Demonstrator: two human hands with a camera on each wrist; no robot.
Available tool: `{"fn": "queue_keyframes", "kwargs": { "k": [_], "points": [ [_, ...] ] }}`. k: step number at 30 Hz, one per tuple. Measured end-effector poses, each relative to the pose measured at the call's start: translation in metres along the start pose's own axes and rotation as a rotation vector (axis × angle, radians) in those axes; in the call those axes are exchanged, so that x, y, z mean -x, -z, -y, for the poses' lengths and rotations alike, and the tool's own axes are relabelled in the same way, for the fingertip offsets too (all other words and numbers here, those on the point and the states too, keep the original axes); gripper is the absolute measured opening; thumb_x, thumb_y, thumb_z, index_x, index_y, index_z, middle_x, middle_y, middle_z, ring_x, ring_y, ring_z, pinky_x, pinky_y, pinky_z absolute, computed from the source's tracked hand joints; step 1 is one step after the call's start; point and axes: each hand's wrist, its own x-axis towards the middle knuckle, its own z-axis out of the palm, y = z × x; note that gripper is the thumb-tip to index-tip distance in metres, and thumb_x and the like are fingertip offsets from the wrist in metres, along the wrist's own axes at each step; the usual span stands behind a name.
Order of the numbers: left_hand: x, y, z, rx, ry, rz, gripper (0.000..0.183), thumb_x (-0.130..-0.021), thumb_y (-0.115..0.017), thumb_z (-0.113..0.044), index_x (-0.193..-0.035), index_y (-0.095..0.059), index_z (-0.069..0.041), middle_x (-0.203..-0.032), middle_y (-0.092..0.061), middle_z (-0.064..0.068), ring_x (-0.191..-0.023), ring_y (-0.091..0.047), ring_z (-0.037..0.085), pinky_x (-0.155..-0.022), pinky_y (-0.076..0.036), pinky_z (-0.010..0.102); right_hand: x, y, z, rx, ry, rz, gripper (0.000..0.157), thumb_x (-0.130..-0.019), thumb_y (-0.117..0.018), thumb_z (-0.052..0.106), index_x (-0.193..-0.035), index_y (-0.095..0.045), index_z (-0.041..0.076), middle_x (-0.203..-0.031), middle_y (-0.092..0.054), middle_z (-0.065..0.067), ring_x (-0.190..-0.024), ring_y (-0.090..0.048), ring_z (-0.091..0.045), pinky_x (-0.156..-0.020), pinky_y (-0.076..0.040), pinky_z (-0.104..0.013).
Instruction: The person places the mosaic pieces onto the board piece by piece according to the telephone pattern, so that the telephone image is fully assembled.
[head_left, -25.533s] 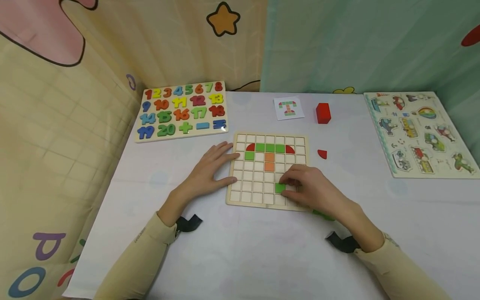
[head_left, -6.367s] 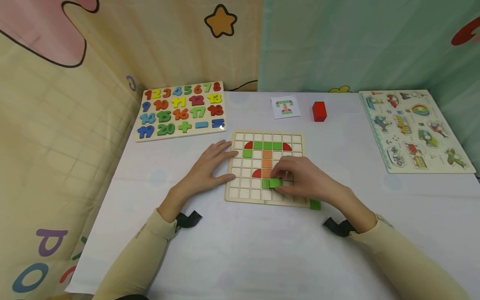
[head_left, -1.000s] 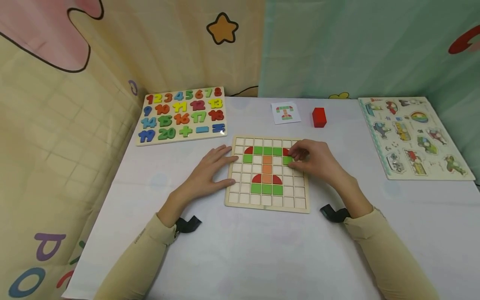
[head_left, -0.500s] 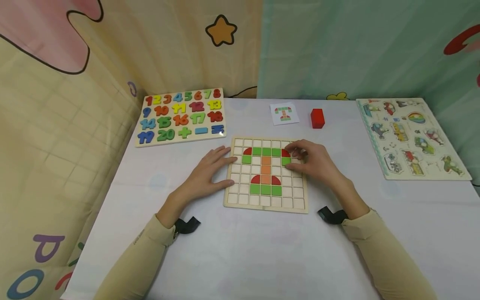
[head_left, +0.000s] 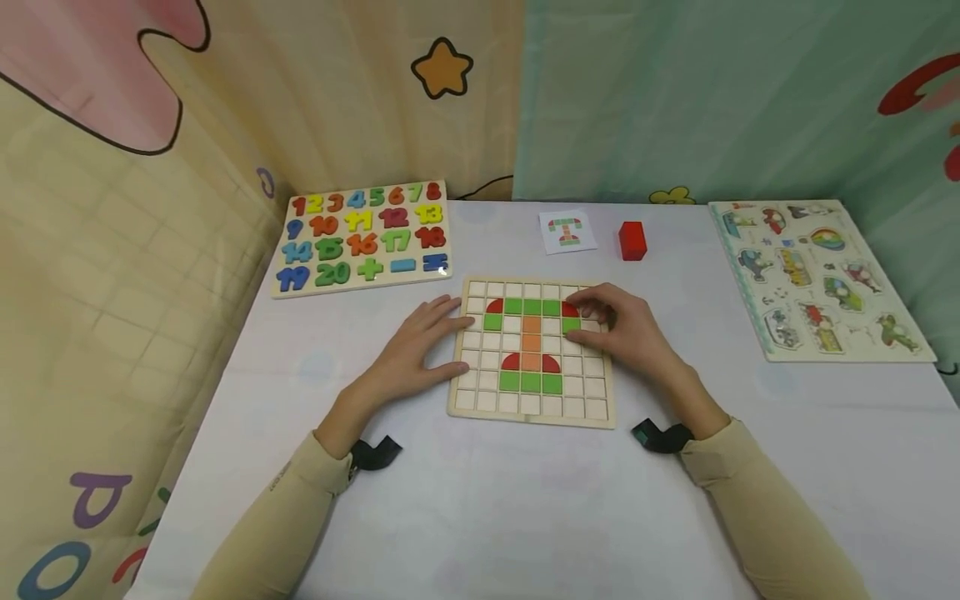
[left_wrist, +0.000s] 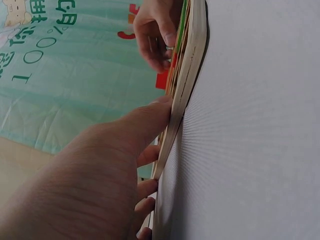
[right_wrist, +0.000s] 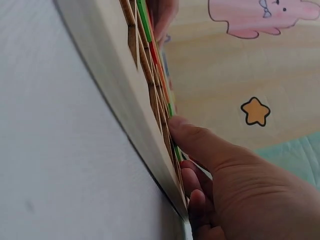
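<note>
A wooden grid board point(head_left: 531, 419) lies on the table with coloured tiles in some cells, forming a T-like figure with a wide foot. Green square tiles point(head_left: 530, 382) line the foot, red quarter-round tiles point(head_left: 511, 362) sit above its ends, and orange tiles point(head_left: 531, 342) form the stem. My left hand point(head_left: 411, 348) rests with spread fingers along the board's left edge, thumb against the rim in the left wrist view. My right hand point(head_left: 626, 329) pinches a green square tile point(head_left: 570, 324) below the upper right red piece, its thumb at the tile's lower edge.
A small picture card point(head_left: 567, 231) with a similar figure lies behind the board, beside a red block point(head_left: 632, 241). A number puzzle point(head_left: 363, 240) stands at back left, a vehicle picture puzzle point(head_left: 821, 281) at right. Curtains surround the white table point(head_left: 480, 517).
Since the earliest frame, the stem's lower end, the red and green foot and the right green tile have been added; loose tiles beside the board are gone. In the last second, hands barely moved.
</note>
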Motion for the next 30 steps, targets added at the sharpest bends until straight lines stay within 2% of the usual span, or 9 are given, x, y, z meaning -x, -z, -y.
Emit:
{"fn": "queue_keyframes", "kwargs": {
  "k": [8, 15, 23, 30],
  "points": [
    [0.0, -0.003, 0.0, 0.005, -0.011, 0.0, 0.068, -0.096, -0.076, -0.045, -0.156, -0.052, -0.024, -0.174, -0.029, 0.003, -0.165, -0.014, 0.025, -0.136, -0.009, 0.049, 0.001, -0.005, -0.001, 0.085, 0.08, 0.022, 0.053, -0.087, -0.089, 0.022, -0.135, -0.07, 0.014, -0.123, -0.064, -0.005, -0.1, -0.053, -0.017, -0.078, -0.045, -0.028],
    [-0.001, 0.0, 0.003, 0.002, -0.004, -0.01, 0.069, -0.094, -0.077, -0.044, -0.155, -0.053, -0.024, -0.174, -0.029, 0.004, -0.164, -0.014, 0.025, -0.136, -0.01, 0.049, -0.004, -0.008, 0.002, 0.118, 0.094, 0.056, 0.052, -0.09, -0.086, 0.024, -0.139, -0.069, 0.015, -0.127, -0.059, -0.007, -0.11, -0.054, -0.02, -0.084, -0.048, -0.033],
    [-0.001, -0.004, 0.004, 0.015, 0.0, -0.004, 0.069, -0.095, -0.077, -0.045, -0.155, -0.053, -0.024, -0.174, -0.03, 0.004, -0.165, -0.015, 0.026, -0.136, -0.01, 0.049, -0.005, -0.01, -0.001, 0.12, 0.085, -0.001, 0.058, -0.089, -0.087, 0.026, -0.141, -0.066, 0.013, -0.12, -0.062, -0.005, -0.098, -0.054, -0.016, -0.078, -0.048, -0.032],
    [0.002, -0.004, 0.005, 0.0, 0.009, -0.003, 0.068, -0.095, -0.076, -0.046, -0.155, -0.053, -0.025, -0.174, -0.03, 0.003, -0.165, -0.014, 0.025, -0.136, -0.01, 0.048, -0.004, -0.013, -0.001, 0.082, 0.05, -0.083, 0.048, -0.091, -0.084, 0.025, -0.135, -0.069, 0.011, -0.118, -0.063, -0.006, -0.091, -0.054, -0.016, -0.073, -0.046, -0.024]
  ]
}}
